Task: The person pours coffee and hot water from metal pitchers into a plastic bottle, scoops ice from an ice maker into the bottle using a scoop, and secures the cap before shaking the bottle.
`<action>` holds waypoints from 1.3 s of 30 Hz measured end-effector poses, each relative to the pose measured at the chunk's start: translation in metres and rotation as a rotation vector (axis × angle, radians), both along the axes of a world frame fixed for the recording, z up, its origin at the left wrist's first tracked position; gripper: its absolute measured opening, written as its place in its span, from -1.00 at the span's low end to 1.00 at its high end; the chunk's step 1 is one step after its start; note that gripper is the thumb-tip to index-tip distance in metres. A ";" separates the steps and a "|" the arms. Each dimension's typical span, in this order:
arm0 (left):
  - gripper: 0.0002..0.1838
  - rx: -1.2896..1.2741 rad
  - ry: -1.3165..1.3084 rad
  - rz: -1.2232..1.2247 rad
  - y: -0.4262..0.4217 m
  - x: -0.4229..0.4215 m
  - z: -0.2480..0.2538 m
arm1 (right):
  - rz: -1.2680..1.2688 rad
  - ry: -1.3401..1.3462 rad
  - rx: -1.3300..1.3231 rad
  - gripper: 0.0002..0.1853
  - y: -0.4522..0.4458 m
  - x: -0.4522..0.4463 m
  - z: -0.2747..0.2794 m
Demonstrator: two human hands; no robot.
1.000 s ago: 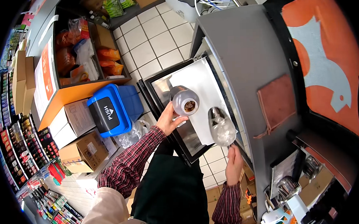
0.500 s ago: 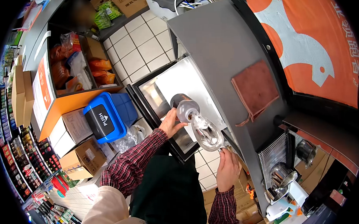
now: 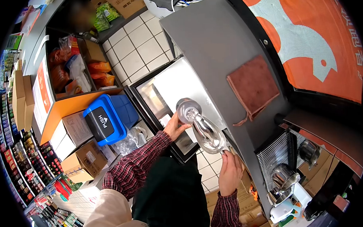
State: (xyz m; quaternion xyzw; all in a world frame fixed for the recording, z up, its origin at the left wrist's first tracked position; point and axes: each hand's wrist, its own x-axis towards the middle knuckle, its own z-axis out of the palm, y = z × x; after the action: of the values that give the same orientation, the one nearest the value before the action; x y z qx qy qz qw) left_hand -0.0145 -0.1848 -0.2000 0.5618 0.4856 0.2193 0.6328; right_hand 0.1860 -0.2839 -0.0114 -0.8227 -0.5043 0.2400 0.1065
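Observation:
My left hand (image 3: pixel 175 126) is closed around the side of a clear bottle (image 3: pixel 184 108), its mouth facing up toward me. A shiny, silvery, pitcher-like vessel (image 3: pixel 209 136) tilts with its narrow end at the bottle's mouth. My right hand (image 3: pixel 230 172) pinches the vessel's lower end, where its handle seems to be. Glare hides whether anything flows between the two. Both are held above an open appliance door (image 3: pixel 148 92) and a white panel (image 3: pixel 176 81) below the counter.
The grey counter (image 3: pixel 203 36) has a folded brown cloth (image 3: pixel 253 87) on it. To the right, a wire rack (image 3: pixel 273 160) stands by several metal pitchers (image 3: pixel 284 176). A blue push-lid bin (image 3: pixel 105 120) and cardboard boxes (image 3: pixel 85 161) stand on the left.
The bottle has turned more upright, hiding its dark lower part. The vessel's narrow end has shifted slightly left, toward the bottle's mouth. My right hand has hardly moved.

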 end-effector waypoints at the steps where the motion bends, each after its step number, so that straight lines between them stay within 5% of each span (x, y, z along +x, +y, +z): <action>1: -0.25 -0.030 -0.031 0.024 -0.001 0.002 -0.002 | 0.002 0.008 -0.002 -0.82 0.000 0.000 0.000; 23: -0.29 -0.103 -0.051 0.015 0.004 -0.002 -0.009 | -0.062 0.124 -0.055 -0.78 -0.001 -0.009 -0.022; 26: -0.30 -0.196 -0.124 0.096 0.003 -0.009 -0.015 | -0.092 0.221 0.120 -0.78 -0.029 -0.007 -0.060; 29: -0.29 -0.183 -0.109 0.150 0.006 -0.019 -0.006 | -0.506 0.582 -0.126 -0.64 -0.039 -0.007 -0.110; 33: -0.29 -0.106 -0.067 0.121 0.010 -0.034 0.003 | -0.367 0.157 0.100 -0.65 -0.014 0.007 -0.233; 35: -0.30 -0.177 -0.118 0.201 0.007 -0.040 -0.004 | -0.248 -0.132 0.054 -0.64 0.015 0.020 -0.287; 36: -0.30 -0.182 -0.111 0.208 0.007 -0.043 -0.004 | -0.164 -0.258 -0.206 -0.61 0.034 0.033 -0.313; 39: -0.27 -0.083 -0.053 0.181 0.015 -0.052 0.005 | -0.070 -0.352 -0.326 -0.61 0.085 0.055 -0.361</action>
State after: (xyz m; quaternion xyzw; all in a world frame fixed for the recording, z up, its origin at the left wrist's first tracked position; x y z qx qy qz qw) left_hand -0.0663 -0.1699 -0.1945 0.4827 0.5261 0.2701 0.6459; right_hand 0.2406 -0.1990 -0.3720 -0.8750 -0.4410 0.1674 -0.1087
